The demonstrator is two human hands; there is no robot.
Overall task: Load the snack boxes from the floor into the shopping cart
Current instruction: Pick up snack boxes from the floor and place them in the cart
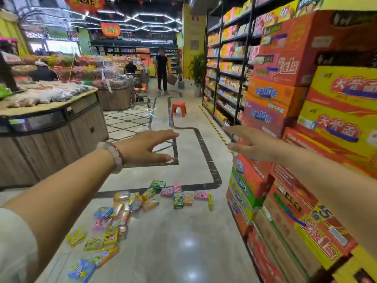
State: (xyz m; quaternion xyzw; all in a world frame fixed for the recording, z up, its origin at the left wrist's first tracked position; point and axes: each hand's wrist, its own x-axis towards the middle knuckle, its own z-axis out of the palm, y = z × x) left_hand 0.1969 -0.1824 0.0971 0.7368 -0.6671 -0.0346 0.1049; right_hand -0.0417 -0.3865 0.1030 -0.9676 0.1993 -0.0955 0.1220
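Note:
Several small colourful snack boxes (142,201) lie scattered on the pale shiny floor, from the lower left towards the middle of the aisle. My left hand (146,147) is stretched out above them, fingers apart, holding nothing; a bead bracelet sits on its wrist. My right hand (253,145) is also stretched forward and open, close to the stacked cartons on the right. A metal shopping cart (140,86) stands far down the aisle beside the produce stands.
Tall stacks of red, orange and yellow cartons (306,119) line the right side, with stocked shelves (228,68) behind. A wooden bulk-food counter (51,123) fills the left. A red plastic stool (179,108) stands mid-aisle. Two people (162,70) are far back.

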